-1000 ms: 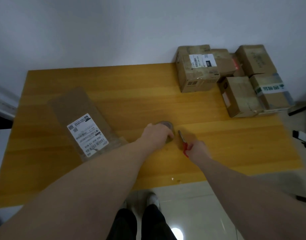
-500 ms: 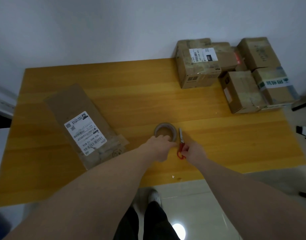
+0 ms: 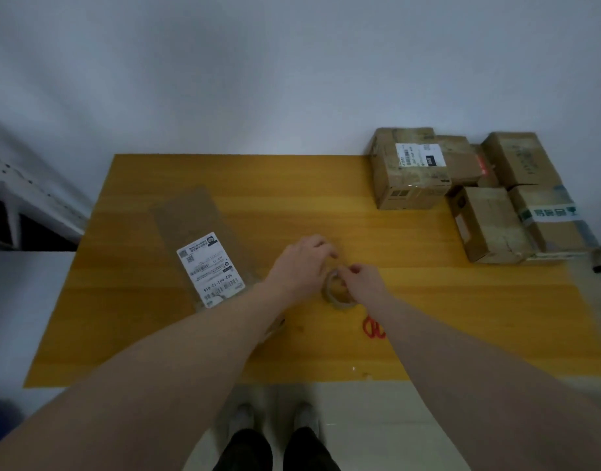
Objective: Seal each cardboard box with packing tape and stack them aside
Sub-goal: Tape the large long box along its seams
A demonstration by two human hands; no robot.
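Both hands meet at the middle of the yellow wooden counter (image 3: 139, 334). The tape roll (image 3: 336, 290) stands tipped up between them. The left hand (image 3: 301, 266) holds the roll from its 9 o'clock side, with its fingers curled over the top. The right hand (image 3: 363, 282) is at the roll's 3 o'clock side, and its fingers are pinched together at the roll's top edge. Red scissors (image 3: 374, 328) lie flat at 5 o'clock from the roll, partly hidden under the right arm. A flat cardboard box (image 3: 190, 215) with a white label (image 3: 210, 268) lies at 9 o'clock. A group of cardboard boxes (image 3: 475, 192) sits well apart at 2 o'clock, by the wall.
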